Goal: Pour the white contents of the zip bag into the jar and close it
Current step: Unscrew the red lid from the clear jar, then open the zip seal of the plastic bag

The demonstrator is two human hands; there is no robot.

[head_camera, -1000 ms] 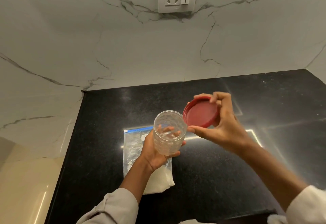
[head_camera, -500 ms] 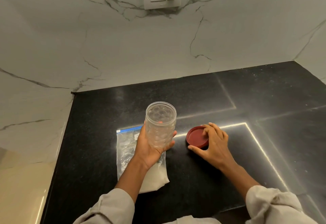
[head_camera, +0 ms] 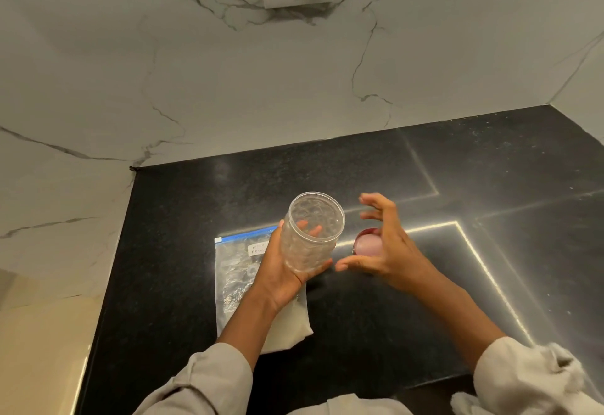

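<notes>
1 jar – 1 lid – 1 bag

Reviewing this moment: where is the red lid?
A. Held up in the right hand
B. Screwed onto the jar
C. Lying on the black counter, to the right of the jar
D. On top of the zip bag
C: the red lid lies on the black counter, partly hidden behind the open right hand, while the left hand holds the open-topped jar.
</notes>
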